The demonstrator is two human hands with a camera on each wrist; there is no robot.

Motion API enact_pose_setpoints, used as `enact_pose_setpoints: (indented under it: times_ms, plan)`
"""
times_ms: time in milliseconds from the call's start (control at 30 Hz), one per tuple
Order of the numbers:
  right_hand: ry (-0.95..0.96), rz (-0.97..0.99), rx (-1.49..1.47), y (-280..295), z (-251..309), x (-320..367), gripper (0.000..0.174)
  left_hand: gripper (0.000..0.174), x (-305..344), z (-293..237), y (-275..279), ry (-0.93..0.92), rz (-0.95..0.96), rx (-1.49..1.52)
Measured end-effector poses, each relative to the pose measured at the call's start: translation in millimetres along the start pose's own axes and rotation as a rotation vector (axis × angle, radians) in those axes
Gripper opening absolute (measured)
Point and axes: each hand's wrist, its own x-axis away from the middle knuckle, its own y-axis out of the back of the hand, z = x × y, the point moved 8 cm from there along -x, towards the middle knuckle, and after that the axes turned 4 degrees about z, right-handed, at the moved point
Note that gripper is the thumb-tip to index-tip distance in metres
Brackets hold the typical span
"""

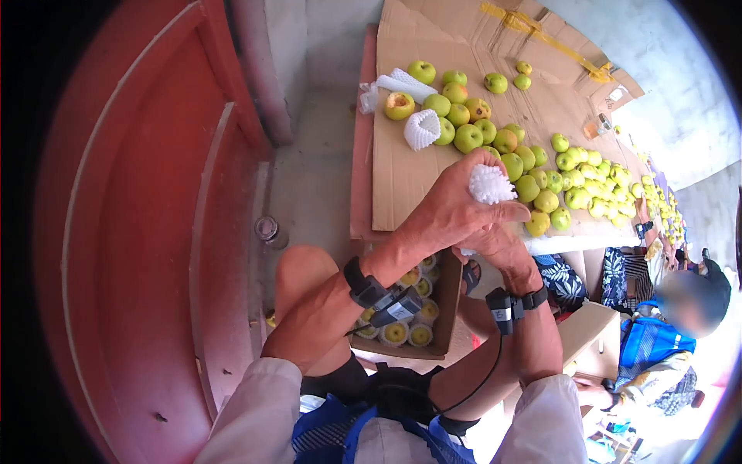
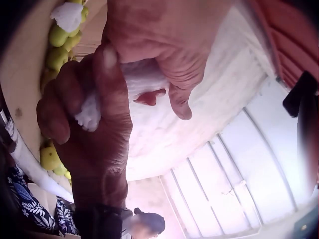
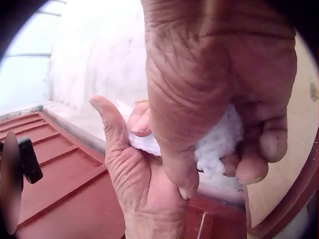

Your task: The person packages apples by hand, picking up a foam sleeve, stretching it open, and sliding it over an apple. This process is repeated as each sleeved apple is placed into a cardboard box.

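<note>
In front of my chest I hold a white foam fruit net (image 1: 491, 185) in both hands. My left hand (image 1: 448, 203) curls round it, and bunched, knobbly foam shows above its thumb. From the other side, my right hand (image 1: 501, 246) grips the same net. The left wrist view shows foam (image 2: 89, 113) poking out between the right hand's fingers. A fingertip (image 3: 141, 118) sits against the foam in the right wrist view. Whatever the net may contain is hidden by the hands. Green apples (image 1: 468, 138) lie on the cardboard-covered table just beyond.
A carton (image 1: 450, 301) of apples in foam nets stands below my forearms. On the table (image 1: 406, 182) are another foam net (image 1: 422, 130), a stack of nets (image 1: 406, 85) and a partly eaten apple (image 1: 399, 106). A jar (image 1: 267, 228) stands at left. Someone in a blue vest (image 1: 649, 344) sits at right.
</note>
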Motion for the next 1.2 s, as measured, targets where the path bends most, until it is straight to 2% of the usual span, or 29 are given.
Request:
enact_pose_setpoints:
  times_ms: [100,167,333,400,433,467,500,533,567,600,633,667,700,767,833,900,933,967,1000,1033,1100,1133,1167,1200]
  plan:
    - [-0.007,-0.003,0.046,1,13,5,0.021,0.036,-1,-11,-3,-0.097,-0.002,-0.040]
    - [-0.030,-0.018,-0.031,-6,20,7,0.021,0.028,2,-7,-8,0.117,0.074,0.008]
    - [-0.020,-0.028,-0.204,-18,47,14,0.023,0.025,2,-6,-4,0.099,0.049,0.146]
    - [-0.107,-0.210,-0.160,-13,61,20,0.023,0.026,0,-7,-3,0.087,0.043,0.233]
    - [-0.112,-0.203,-0.160,-10,53,18,0.023,0.028,-2,-13,-2,-0.006,0.017,0.168]
    - [-0.138,-0.101,-0.062,-6,39,13,0.022,0.031,-2,-18,-1,-0.094,-0.012,0.102]
    - [-0.169,0.004,0.031,-10,33,7,0.021,0.031,-5,-12,3,-0.081,-0.025,0.107]
    - [-0.279,0.036,0.196,-6,24,7,0.036,0.034,-2,-31,8,-0.350,-0.108,-0.286]
    - [-0.288,0.053,0.189,-11,21,8,0.036,0.037,8,-47,2,-0.614,-0.184,-0.692]
    - [-0.271,-0.044,0.209,-9,23,8,0.046,0.041,10,-51,2,-0.667,-0.201,-0.725]
    - [-0.247,-0.143,0.231,-7,27,8,0.057,0.041,10,-49,2,-0.663,-0.211,-0.738]
    - [-0.003,-0.172,0.316,-6,23,6,0.064,0.041,5,-37,4,-0.502,-0.157,-0.593]
    - [0.009,-0.163,0.313,-8,26,6,0.064,0.041,0,-28,5,-0.343,-0.103,-0.446]
    - [-0.104,-0.158,0.144,-9,19,7,0.065,0.039,1,-29,4,-0.299,-0.086,-0.400]
    - [-0.111,-0.132,0.108,-11,24,5,0.064,0.036,-1,-24,-4,-0.162,0.054,0.119]
    - [-0.320,-0.139,0.175,-6,22,13,0.064,0.035,0,-21,-5,-0.098,0.076,0.171]
    - [-0.326,-0.143,0.172,-6,-1,15,0.064,0.035,0,-19,-6,-0.070,0.088,0.173]
    - [-0.002,-0.296,0.174,4,-16,13,0.056,0.035,-1,-17,-7,-0.045,0.102,0.176]
    - [0.326,-0.445,0.178,6,9,19,0.048,0.035,-3,-14,-8,-0.047,0.109,0.180]
    - [0.323,-0.455,0.185,9,12,22,0.048,0.034,-4,-8,-8,-0.031,0.099,0.235]
    - [0.200,-0.325,-0.101,1,14,17,0.054,0.033,-5,-4,-13,-0.015,0.119,0.303]
    - [0.319,-0.324,0.025,1,22,15,0.047,0.031,-4,-2,-12,0.034,0.089,0.302]
    - [0.307,-0.356,0.038,5,22,15,0.047,0.029,-2,2,-12,0.089,0.062,0.304]
    - [0.154,-0.292,-0.008,-1,13,12,0.042,0.029,-2,4,-17,0.100,0.093,0.325]
